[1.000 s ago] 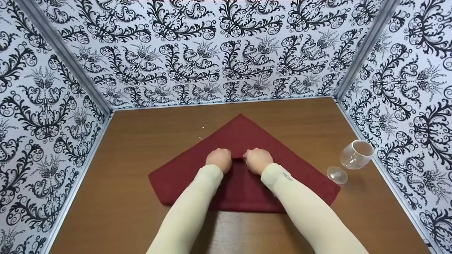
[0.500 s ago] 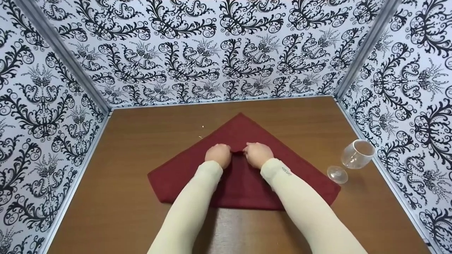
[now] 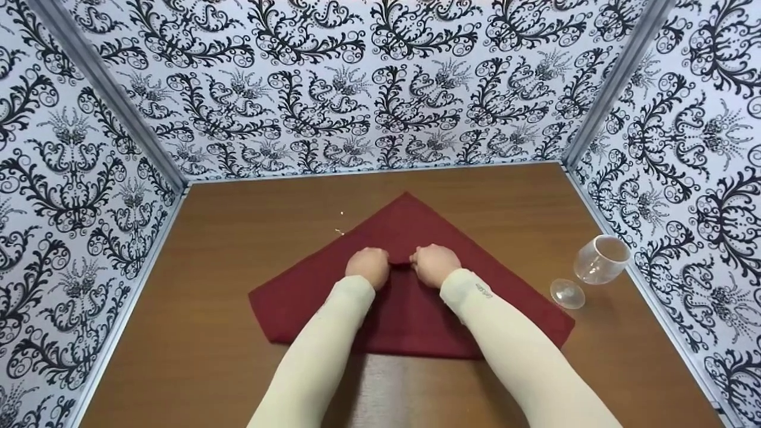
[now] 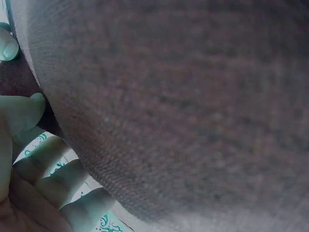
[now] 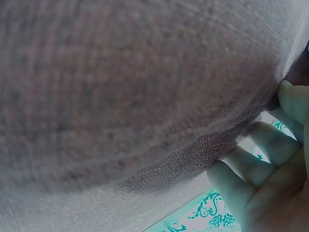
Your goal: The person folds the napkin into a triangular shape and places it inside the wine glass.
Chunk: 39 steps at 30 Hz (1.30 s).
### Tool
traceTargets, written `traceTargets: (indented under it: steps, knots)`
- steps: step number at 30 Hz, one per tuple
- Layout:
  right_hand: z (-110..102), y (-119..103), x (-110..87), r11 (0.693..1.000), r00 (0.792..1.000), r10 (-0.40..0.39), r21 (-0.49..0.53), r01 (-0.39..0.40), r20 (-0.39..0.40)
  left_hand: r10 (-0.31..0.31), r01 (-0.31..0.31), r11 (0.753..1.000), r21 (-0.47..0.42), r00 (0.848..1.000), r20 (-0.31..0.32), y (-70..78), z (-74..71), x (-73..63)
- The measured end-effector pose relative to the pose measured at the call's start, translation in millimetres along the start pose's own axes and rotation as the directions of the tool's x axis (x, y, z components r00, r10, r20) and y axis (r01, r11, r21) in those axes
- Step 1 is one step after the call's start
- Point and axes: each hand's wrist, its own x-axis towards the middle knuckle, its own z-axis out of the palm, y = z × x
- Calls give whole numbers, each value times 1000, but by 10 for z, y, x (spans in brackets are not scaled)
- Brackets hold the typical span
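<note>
the red cloth [image 3: 407,312] lies on the table [image 3: 220,238] to the left of the wine glass [image 3: 601,261], one corner just beside the glass's foot; whether they touch, i cannot tell. it should handle as light, soft and limp, with its weave giving some grip, hard to damage but quick to crease or sag between holds. a raised fold or edge looks the best place to take it, thumb against fingertip. the right hand [image 3: 437,266], nearer the glass, and the left hand [image 3: 368,267], farther from it, each pinch the raised fold, leaving no wide gap at thumb and forefinger; in the wrist views the other fingers curl loosely beneath the fabric.
</note>
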Motion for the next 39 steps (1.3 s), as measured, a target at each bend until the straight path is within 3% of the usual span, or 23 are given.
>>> traceTargets:
  steps: [8, 12, 15, 20, 28, 39]
  knots:
    - [-54, 18, -17, 1000, 1000, 4, -4, -4, 20, 30, -31, 999, 23, 999, 40, 49, -99, -40]
    - [-124, 15, -15, 1000, 1000, 4, 6, -4, -30, 30, -30, 1000, -8, 999, 11, 50, -157, -11]
    - [-103, 43, -3, 1000, 996, 17, 16, -16, -84, 35, -36, 998, -46, 999, -23, 34, -122, 43]
    - [-65, 75, 13, 997, 994, 21, 72, -13, -105, 69, -72, 993, -95, 997, -40, 6, -40, 138]
    - [8, 144, 45, 985, 988, 18, 173, 9, -153, 103, -105, 978, -183, 994, -19, -29, -60, 181]
    - [25, 176, -6, 987, 1000, 28, 161, -29, 7, 98, -93, 991, -95, 994, 51, -42, 32, 158]
